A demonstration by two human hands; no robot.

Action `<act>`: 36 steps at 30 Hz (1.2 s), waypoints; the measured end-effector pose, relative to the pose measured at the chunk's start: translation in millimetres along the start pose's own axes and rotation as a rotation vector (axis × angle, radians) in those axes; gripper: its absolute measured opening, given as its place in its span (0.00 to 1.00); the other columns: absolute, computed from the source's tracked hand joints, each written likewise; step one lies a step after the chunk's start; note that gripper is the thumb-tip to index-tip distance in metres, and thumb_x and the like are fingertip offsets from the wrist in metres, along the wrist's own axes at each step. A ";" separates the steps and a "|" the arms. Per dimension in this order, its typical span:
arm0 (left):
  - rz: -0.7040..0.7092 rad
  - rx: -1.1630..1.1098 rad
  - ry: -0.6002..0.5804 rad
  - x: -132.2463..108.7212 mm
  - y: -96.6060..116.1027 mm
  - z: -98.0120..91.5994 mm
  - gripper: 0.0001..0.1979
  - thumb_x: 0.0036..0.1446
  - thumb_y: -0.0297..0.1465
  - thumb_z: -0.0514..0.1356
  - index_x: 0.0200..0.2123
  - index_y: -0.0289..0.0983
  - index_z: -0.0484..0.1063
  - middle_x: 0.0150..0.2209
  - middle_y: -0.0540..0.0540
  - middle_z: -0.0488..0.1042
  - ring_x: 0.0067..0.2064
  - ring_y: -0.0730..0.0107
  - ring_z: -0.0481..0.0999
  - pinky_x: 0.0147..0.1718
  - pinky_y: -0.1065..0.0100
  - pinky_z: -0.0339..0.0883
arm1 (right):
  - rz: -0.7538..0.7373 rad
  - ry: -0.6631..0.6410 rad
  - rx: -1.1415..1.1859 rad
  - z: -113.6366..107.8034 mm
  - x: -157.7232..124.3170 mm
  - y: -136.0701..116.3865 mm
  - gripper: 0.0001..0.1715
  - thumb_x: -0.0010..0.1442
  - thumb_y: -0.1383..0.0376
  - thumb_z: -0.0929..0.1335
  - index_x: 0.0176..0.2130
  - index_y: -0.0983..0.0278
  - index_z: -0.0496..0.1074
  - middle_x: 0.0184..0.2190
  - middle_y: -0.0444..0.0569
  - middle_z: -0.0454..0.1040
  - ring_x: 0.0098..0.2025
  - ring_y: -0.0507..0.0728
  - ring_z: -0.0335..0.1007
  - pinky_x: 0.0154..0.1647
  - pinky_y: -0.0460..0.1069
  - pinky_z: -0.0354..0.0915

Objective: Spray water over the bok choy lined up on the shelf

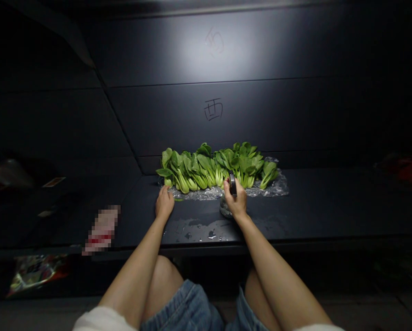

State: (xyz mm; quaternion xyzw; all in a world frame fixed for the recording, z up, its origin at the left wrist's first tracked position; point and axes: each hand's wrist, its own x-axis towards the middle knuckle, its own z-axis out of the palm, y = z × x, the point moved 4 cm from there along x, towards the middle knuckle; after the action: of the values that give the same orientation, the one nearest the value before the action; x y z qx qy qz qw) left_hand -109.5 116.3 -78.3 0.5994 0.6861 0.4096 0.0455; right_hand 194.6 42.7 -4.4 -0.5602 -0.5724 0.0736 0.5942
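Note:
Several green bok choy (206,170) lie side by side in a row on clear plastic wrap (274,186) on the dark shelf. My right hand (236,197) is wrapped round a spray bottle (226,209) with a dark top and a clear body, upright in front of the row. At the left end of the row, my left hand (164,202) rests at the near edge of the wrap, its fingertips close to a bok choy stem. Whether those fingers hold anything is too small to tell.
Water drops (211,234) wet the shelf (188,230) near its front edge. A dark back panel (174,115) with a handwritten mark rises behind the greens. A blurred-out item (102,230) lies to the left, and a shiny package (36,271) sits lower left.

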 end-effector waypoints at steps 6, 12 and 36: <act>0.016 0.008 0.007 -0.2 2.0 -0.5 0.22 0.59 0.28 0.48 0.55 0.32 0.69 0.60 0.33 0.69 0.64 0.55 0.66 0.63 0.54 0.59 | -0.029 -0.012 -0.017 -5.2 1.7 1.2 0.19 0.64 0.52 0.61 0.39 0.62 0.72 0.33 0.51 0.77 0.36 0.59 0.73 0.39 0.51 0.66; 0.015 -0.001 0.016 -0.2 1.6 0.0 0.22 0.59 0.28 0.49 0.54 0.34 0.70 0.59 0.35 0.70 0.63 0.56 0.67 0.64 0.56 0.59 | -0.039 0.003 -0.025 -5.8 2.9 2.4 0.18 0.64 0.52 0.62 0.39 0.62 0.72 0.34 0.51 0.77 0.36 0.59 0.73 0.40 0.52 0.66; 0.277 0.191 0.044 -28.4 91.2 25.6 0.31 0.60 0.30 0.51 0.65 0.23 0.54 0.69 0.26 0.50 0.72 0.47 0.47 0.67 0.43 0.44 | -0.042 0.000 -0.033 -13.4 10.1 13.1 0.17 0.63 0.54 0.61 0.38 0.63 0.70 0.34 0.53 0.76 0.37 0.60 0.72 0.42 0.53 0.66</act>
State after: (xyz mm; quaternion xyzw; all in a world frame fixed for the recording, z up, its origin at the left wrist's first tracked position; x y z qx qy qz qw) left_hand -15.9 99.9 -51.2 0.6809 0.6335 0.3578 -0.0838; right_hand 215.4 47.0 -4.3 -0.5579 -0.5853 0.0517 0.5861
